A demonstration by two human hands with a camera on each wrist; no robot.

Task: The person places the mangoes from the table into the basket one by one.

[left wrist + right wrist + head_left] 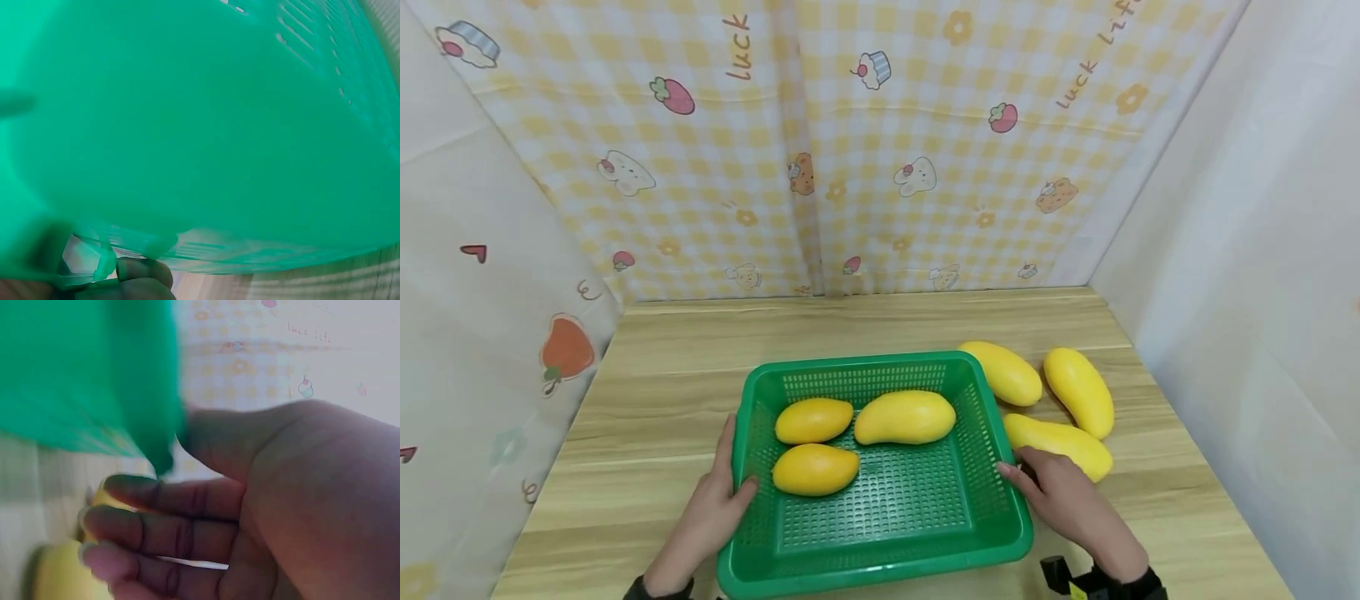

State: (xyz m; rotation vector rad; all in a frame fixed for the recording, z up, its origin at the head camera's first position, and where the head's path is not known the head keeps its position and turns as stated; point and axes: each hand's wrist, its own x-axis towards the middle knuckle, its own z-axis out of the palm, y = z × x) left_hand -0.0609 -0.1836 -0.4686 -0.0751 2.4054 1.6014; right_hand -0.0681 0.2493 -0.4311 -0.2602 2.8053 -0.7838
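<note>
A green plastic basket [880,508] with slotted walls is in front of me in the head view. My left hand [711,508] grips its left rim, thumb over the edge and fingers along the outer wall. At the right rim, my right hand [1067,500] holds the edge between thumb and bent fingers; the right wrist view shows the thumb [215,440] against the rim. Inside lie two small orange-yellow mangoes, one mango [814,420] behind the other mango [816,470], and a longer yellow mango [905,417]. The basket wall [187,137] fills most of the left wrist view.
Three yellow mangoes lie on the wooden table [647,392] right of the basket: one mango [1004,373] behind the rim, another mango [1079,392] farther right, and a third mango [1063,446] beside my right hand. A checked curtain [880,150] hangs behind, with white cloth at both sides.
</note>
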